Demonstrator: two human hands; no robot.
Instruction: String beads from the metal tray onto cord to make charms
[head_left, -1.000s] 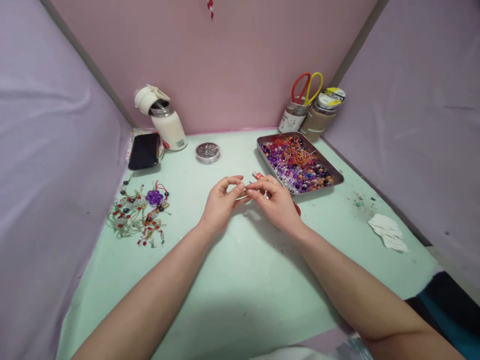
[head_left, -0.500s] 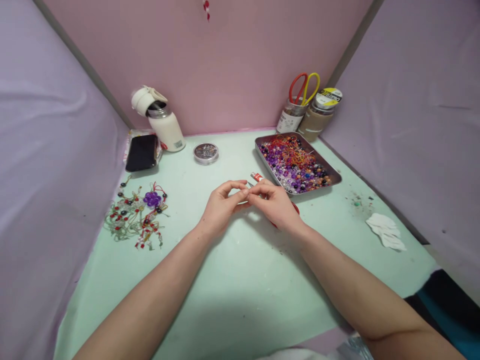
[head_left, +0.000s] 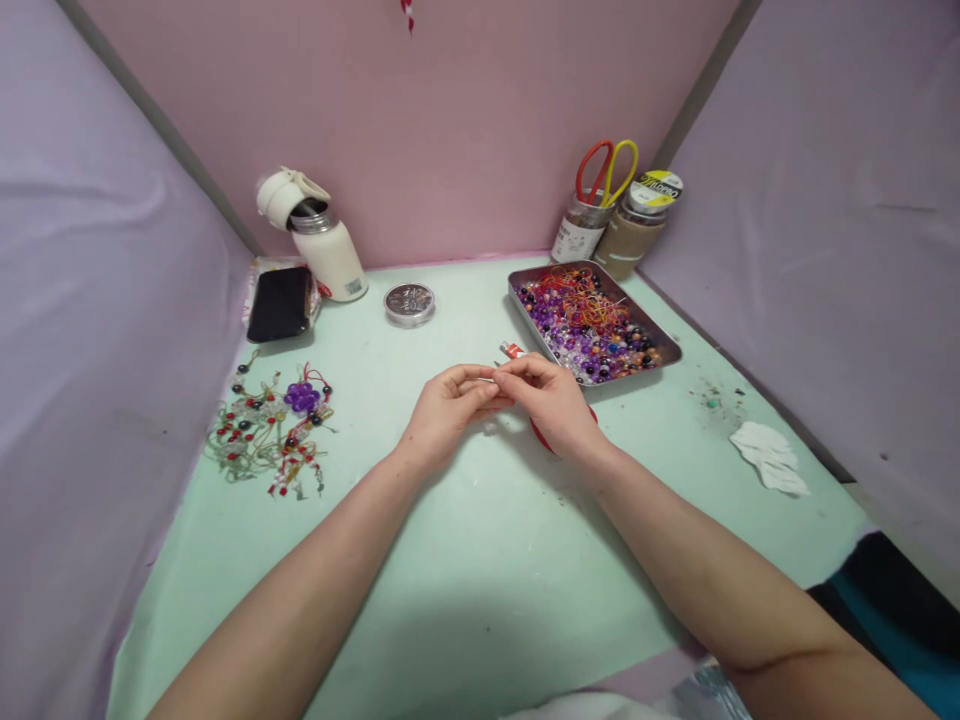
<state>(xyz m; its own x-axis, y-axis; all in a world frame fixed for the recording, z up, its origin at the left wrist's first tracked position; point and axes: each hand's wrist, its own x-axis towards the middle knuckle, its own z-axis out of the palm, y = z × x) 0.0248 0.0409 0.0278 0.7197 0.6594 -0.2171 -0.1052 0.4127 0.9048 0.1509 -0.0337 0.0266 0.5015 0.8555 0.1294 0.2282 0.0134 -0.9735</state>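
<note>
Our L hand (head_left: 448, 408) & R hand (head_left: 546, 402) meet at fingertips, fingers bent; we can't tell what, if anything, they pinch. Scissors (head_left: 539, 436) lie nr tray (head_left: 646, 320), partly hidden under R hand.

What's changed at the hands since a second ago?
On the left hand, the index finger has come down toward the right hand's fingertips; anything pinched there is too small to make out. Bead tray, beaded strings and bottle stayed put.
</note>
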